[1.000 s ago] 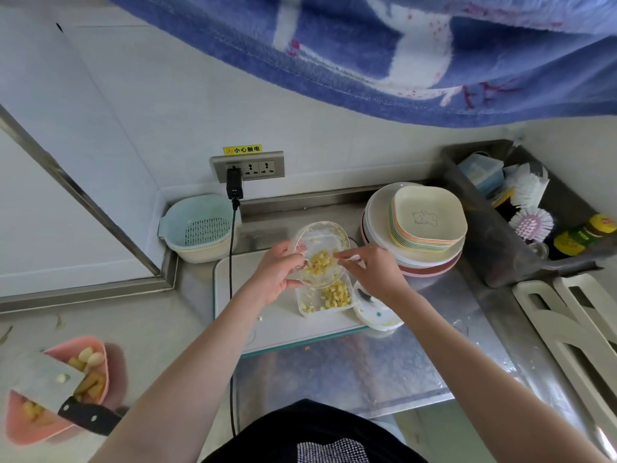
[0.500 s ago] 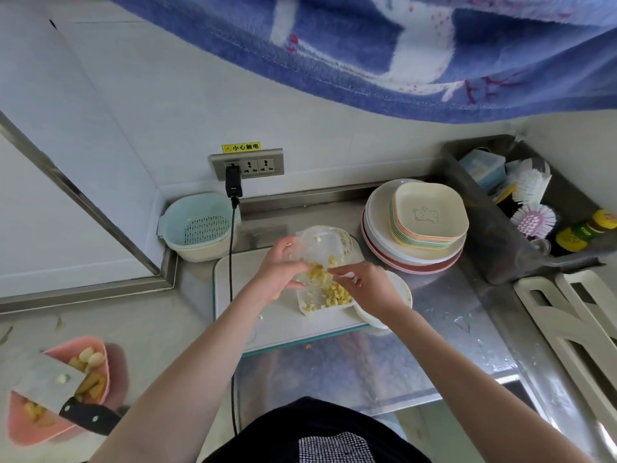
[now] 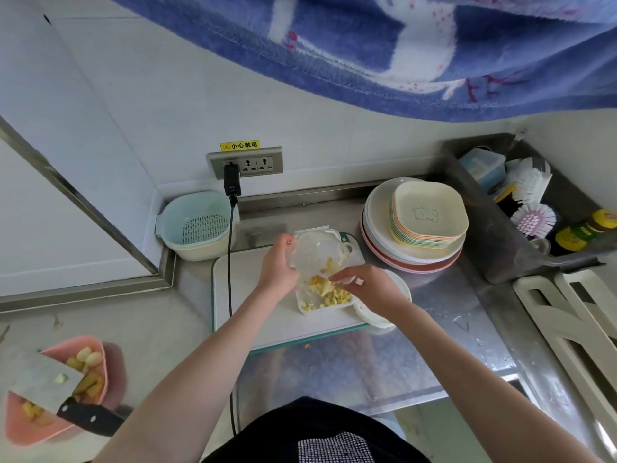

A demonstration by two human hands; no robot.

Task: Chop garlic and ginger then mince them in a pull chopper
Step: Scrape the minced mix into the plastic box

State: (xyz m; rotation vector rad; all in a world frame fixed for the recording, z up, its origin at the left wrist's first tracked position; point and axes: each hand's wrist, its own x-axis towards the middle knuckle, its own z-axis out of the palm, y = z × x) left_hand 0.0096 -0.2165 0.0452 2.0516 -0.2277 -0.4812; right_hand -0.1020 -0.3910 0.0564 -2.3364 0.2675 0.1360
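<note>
My left hand [image 3: 277, 272] grips a clear chopper bowl [image 3: 314, 252] and tips it steeply over a small white square container [image 3: 320, 305]. Yellow minced garlic and ginger [image 3: 329, 290] slide from the bowl's lip into the container, which holds a loose pile of the bits. My right hand [image 3: 370, 289] reaches in from the right, its fingertips at the bowl's lower rim against the mince. The container stands on a white cutting board [image 3: 253, 295]. A round white lid [image 3: 399, 285] lies partly under my right wrist.
A pink bowl [image 3: 100, 355] of garlic cloves and ginger pieces sits at the lower left, with a cleaver [image 3: 40, 382] laid across it. A pale blue colander [image 3: 197, 225], a black cable [image 3: 229, 262], stacked plates [image 3: 427, 212] and a tray of brushes [image 3: 534, 218] surround the board.
The clear bowl has tipped further, and more mince has dropped into the square container. My right hand has shifted slightly down along the bowl's rim.
</note>
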